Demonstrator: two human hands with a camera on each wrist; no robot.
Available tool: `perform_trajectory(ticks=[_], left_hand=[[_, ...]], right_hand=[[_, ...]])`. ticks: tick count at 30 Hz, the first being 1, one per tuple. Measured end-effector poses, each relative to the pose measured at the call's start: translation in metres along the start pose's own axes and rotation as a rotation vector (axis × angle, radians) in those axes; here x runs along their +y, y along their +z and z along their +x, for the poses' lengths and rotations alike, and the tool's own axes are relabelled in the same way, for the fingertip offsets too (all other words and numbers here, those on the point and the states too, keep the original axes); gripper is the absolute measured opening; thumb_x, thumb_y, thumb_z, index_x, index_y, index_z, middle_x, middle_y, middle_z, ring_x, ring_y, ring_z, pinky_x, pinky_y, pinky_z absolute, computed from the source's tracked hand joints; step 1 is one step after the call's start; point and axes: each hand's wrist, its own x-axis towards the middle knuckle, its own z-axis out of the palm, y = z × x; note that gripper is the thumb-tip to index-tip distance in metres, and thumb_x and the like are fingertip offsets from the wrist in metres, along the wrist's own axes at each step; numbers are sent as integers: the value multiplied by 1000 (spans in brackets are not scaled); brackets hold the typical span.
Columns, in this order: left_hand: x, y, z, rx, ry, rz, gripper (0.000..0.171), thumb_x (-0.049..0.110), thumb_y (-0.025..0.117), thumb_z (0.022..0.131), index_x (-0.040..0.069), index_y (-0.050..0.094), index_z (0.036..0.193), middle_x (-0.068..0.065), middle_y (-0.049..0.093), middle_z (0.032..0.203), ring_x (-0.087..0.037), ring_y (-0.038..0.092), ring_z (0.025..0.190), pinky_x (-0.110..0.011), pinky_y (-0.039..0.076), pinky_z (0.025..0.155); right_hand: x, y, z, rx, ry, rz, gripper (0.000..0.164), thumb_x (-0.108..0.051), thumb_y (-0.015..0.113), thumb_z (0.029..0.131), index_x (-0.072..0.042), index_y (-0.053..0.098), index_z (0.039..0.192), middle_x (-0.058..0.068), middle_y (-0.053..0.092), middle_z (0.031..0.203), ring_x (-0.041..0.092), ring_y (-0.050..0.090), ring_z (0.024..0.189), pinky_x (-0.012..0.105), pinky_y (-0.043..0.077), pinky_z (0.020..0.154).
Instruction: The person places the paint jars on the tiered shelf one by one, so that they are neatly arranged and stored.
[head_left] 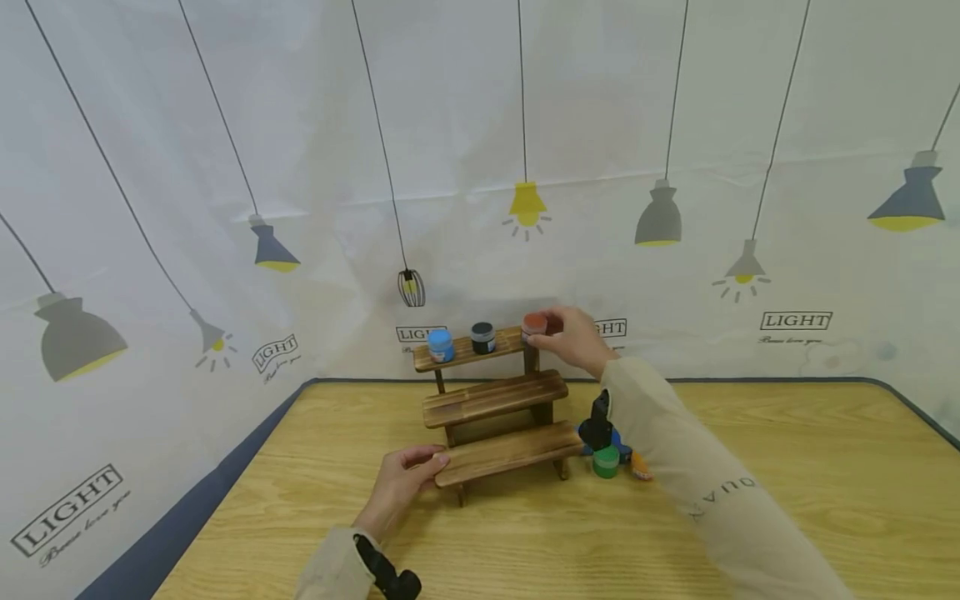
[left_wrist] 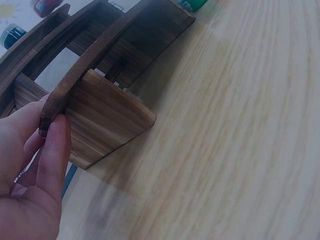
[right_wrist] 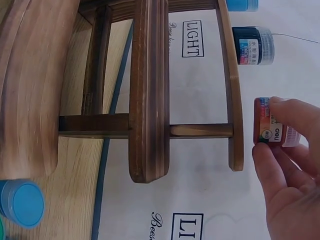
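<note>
A three-tier wooden stand [head_left: 495,398] stands on the table. My left hand [head_left: 401,483] pinches the left end of its lowest step [left_wrist: 82,67] between thumb and fingers. With thumb and fingertips, my right hand [head_left: 577,337] grips a small red paint jar [right_wrist: 270,122] at the right end of the top step [right_wrist: 236,150]. A narrow gap shows between that jar and the step in the right wrist view. On the same step sit a blue paint jar [head_left: 441,346] at the left and a black paint jar [head_left: 483,337] in the middle.
Right of the stand are a green-lidded jar [head_left: 606,462], an orange item [head_left: 641,467] and blue items partly hidden by the right wrist camera [head_left: 596,427]. One is a blue-lidded jar [right_wrist: 25,204]. A white backdrop [head_left: 465,125] printed with lamps hangs behind the table [head_left: 300,500].
</note>
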Motion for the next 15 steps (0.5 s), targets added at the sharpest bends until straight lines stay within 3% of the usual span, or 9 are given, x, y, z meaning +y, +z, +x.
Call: perform_trajectory(ticks=[15], left_hand=[[-2, -4, 2, -17, -3, 9, 39, 18, 67, 80, -9, 59, 107, -11, 59, 100, -13, 59, 80, -24, 50, 66]], right_hand=[[5, 16, 12, 32, -45, 1, 38, -11, 63, 83, 5, 52, 116, 18, 57, 105, 28, 55, 93, 37, 46, 78]])
